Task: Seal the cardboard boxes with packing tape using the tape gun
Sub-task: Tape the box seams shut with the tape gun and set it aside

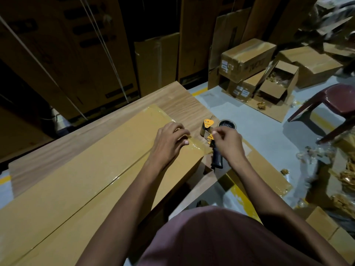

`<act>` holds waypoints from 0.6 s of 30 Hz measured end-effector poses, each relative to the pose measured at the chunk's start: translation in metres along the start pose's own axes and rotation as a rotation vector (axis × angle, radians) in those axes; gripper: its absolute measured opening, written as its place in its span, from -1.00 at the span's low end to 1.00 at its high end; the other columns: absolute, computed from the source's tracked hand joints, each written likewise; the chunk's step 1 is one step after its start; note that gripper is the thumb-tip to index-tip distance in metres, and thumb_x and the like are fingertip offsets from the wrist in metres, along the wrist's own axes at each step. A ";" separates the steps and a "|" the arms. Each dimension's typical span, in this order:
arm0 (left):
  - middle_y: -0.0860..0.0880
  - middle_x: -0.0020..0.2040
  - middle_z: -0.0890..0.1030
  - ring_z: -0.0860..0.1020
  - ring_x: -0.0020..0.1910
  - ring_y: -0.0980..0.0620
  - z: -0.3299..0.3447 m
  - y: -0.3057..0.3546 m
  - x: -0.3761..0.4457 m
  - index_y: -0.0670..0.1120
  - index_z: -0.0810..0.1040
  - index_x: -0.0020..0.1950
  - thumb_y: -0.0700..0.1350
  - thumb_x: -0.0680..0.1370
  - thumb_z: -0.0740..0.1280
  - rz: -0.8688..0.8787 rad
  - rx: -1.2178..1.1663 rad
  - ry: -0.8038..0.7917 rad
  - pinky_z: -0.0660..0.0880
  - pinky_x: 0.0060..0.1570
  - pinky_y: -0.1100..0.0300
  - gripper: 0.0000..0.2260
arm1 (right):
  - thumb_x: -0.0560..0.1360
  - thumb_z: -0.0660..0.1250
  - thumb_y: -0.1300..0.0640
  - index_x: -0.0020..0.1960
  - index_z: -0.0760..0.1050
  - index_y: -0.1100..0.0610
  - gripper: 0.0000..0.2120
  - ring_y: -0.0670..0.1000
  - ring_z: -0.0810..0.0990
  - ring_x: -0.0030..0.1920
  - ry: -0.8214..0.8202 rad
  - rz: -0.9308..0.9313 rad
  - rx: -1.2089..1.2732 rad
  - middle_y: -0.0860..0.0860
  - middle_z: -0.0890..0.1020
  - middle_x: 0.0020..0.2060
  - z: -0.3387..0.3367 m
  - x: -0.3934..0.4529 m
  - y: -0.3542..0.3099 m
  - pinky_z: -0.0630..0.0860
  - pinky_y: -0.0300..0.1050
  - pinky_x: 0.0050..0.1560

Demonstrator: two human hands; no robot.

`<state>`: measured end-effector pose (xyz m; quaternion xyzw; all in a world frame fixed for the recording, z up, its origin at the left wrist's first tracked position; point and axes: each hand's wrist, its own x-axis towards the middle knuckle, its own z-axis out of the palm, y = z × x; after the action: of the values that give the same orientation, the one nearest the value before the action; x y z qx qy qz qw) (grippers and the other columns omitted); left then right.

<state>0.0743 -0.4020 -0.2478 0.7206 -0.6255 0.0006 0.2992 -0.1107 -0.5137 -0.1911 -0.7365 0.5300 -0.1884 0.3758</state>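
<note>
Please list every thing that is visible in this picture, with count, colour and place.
Long flat cardboard box: one, tan, on table, glossy tape along its seam.
Wood-grain table: one, brown, under box.
Orange-and-black tape gun: one, on table at box end.
Tape roll: one, dark, behind gun.
Smaller cardboard boxes: several, brown, on floor far right, one open.
Plastic chair: one, maroon, right.
Left hand: pressing tape on box.
Right hand: pinching at the gun's head.

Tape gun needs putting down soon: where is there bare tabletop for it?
Bare wood-grain tabletop lies beyond the long flat cardboard box, toward the far edge. Crowded at the box's right end: yellow-and-black tape gun, dark tape roll, both hands.
</note>
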 end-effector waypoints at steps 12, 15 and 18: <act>0.10 0.05 0.62 0.51 0.16 0.03 -0.015 -0.009 0.026 0.06 0.65 0.10 0.14 0.59 0.38 0.107 0.111 -0.239 0.22 0.12 0.11 -0.79 | 0.52 0.52 0.07 -0.04 0.64 0.20 -0.81 0.17 0.56 -0.12 -0.280 -0.100 -0.424 0.11 0.57 -0.23 0.028 -0.024 -0.021 0.35 -0.08 -0.24; 0.05 0.02 0.64 0.53 0.10 0.01 -0.023 -0.021 0.041 0.01 0.66 0.11 0.32 0.54 0.30 0.104 0.132 -0.370 0.28 0.23 0.02 -0.58 | 0.53 0.51 0.11 -0.10 0.64 0.17 -0.87 0.13 0.54 -0.17 -0.319 -0.073 -0.369 0.08 0.55 -0.27 0.028 -0.018 -0.017 0.28 -0.14 -0.35; 0.02 -0.04 0.65 0.56 -0.02 0.03 -0.031 -0.034 0.052 -0.04 0.68 0.07 0.46 0.49 0.15 0.087 0.137 -0.440 0.42 0.13 0.04 -0.37 | 0.57 0.45 0.11 -0.13 0.56 0.14 -0.85 0.10 0.54 -0.15 -0.375 -0.032 -0.350 0.12 0.55 -0.15 0.034 -0.011 -0.010 0.24 -0.17 -0.38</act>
<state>0.1283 -0.4342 -0.2172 0.6944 -0.7046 -0.1012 0.1056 -0.0852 -0.4898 -0.2038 -0.8206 0.4640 0.0401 0.3313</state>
